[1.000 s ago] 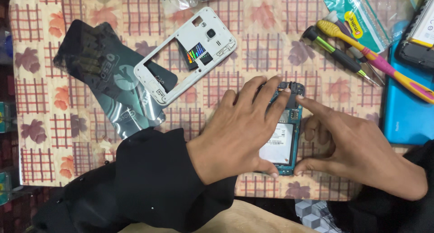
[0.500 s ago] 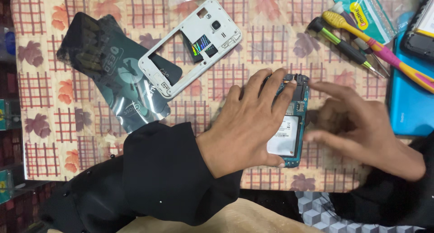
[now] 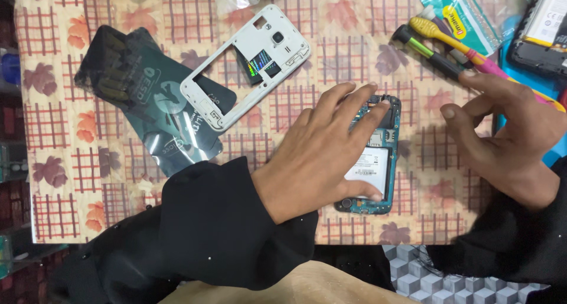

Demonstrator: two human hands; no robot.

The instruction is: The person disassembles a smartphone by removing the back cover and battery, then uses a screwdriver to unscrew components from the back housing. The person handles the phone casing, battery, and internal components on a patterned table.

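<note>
We see the left hand (image 3: 322, 153) spread flat, fingers pressing the opened phone (image 3: 373, 162) lying on the surface (image 3: 65, 162); the right hand (image 3: 502, 133) hovers at three o'clock of it, fingers loosely curled, holding nothing, with a white phone frame (image 3: 245, 65) at ten o'clock

Single head view, steep downward, close over table (image 3: 177, 221) (patterned cloth)
</note>
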